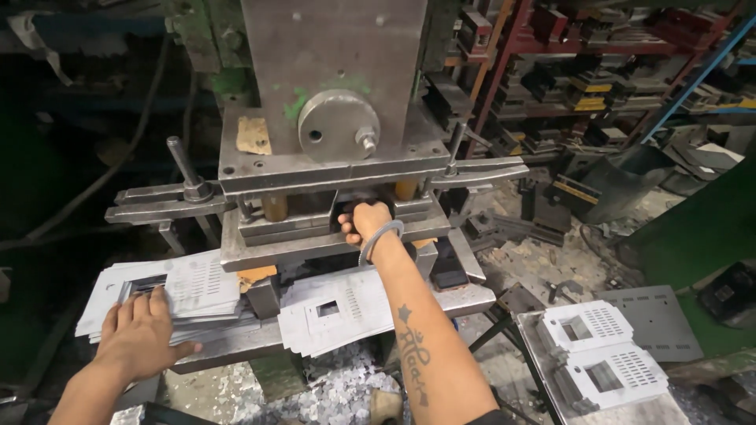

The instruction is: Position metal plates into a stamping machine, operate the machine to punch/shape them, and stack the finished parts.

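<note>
Right hand (364, 223) reaches deep into the gap of the punch press (335, 134), fingers curled around something between the die plates, probably a sheet blank, though shadow hides it. Left hand (142, 334) lies flat and spread on the stack of perforated metal sheets (197, 287) left of the press, pinning it steady. More punched sheets (335, 311) lie just below the press.

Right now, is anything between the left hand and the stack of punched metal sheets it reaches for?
No. The left hand lies flat on the stack of punched sheets on the press table, with nothing visible between them. The right hand is inside the gap of the press die, away from that stack.
</note>
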